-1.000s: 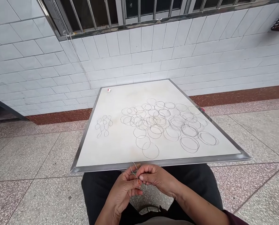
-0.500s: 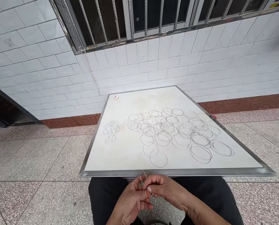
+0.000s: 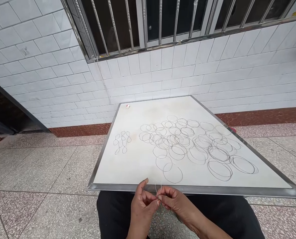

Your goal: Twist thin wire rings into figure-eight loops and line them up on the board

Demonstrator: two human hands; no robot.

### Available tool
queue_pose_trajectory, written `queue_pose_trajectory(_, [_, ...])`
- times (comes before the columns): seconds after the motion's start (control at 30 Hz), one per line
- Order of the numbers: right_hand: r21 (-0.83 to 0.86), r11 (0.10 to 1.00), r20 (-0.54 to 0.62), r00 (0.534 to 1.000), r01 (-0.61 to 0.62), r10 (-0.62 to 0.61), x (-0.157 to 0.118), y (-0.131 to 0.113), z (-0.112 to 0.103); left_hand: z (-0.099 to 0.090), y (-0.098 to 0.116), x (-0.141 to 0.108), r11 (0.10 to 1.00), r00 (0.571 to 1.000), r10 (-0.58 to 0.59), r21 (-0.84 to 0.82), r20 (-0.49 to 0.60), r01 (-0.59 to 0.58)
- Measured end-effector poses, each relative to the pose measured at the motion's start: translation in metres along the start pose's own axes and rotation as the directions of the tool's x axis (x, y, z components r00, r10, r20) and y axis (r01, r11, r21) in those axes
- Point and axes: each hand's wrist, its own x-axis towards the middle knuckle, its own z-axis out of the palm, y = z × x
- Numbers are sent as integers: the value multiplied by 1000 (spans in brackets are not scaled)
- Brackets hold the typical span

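"What do the hands do in the head view?"

"The left hand (image 3: 143,209) and the right hand (image 3: 179,204) are close together, just past the near edge of the table (image 3: 106,171); both hold one thin wire (image 3: 158,192)."

"How are the fingers?"

"On the left hand, the thumb and a fingertip pinch the wire; one finger sticks up by the table edge, apart from the rest; on the right hand, the thumb and pointer finger press together on the wire, and the other fingers curl in."

"Where is the wire?"

"It is between the two hands, over the gap between the legs (image 3: 115,212); two thin ends poke up in front of the table edge; the low part is too small to see well."

"And on the table?"

"Lots of big wire rings (image 3: 177,151) lie flat, in the middle and over to the right; many lie on top of each other; a little bunch of small wire loops (image 3: 123,142) lies on the left side; a tiny red and white thing (image 3: 128,106) sits near the far left corner."

"What is past it?"

"A white tile wall (image 3: 143,76), with a window with metal bars (image 3: 160,25) up high."
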Motion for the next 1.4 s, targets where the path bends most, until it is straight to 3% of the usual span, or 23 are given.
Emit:
queue_pose_trajectory(0.13, [-18,999,20,999,39,-38,2,1,2,-3,-6,0,996,998,49,74,-34,-47])
queue_pose_trajectory(0.33, [20,996,53,995,88,-88,3,6,1,-4,4,-2,997,999,-6,81,-43,10])
queue_pose_trajectory(0.7, [38,997,119,990,66,-71,-1,9,1,-6,25,-9,953,957,-281,-99,67,286])
queue_pose_trajectory(1.1, [122,989,112,989,80,-94,-5,10,8,-7,23,-12,933,956,-287,-208,63,294])
queue_pose_trajectory(1.4, [188,982,103,994,14,-34,-9,7,9,-7,23,-14,920,951,-299,-240,82,310])
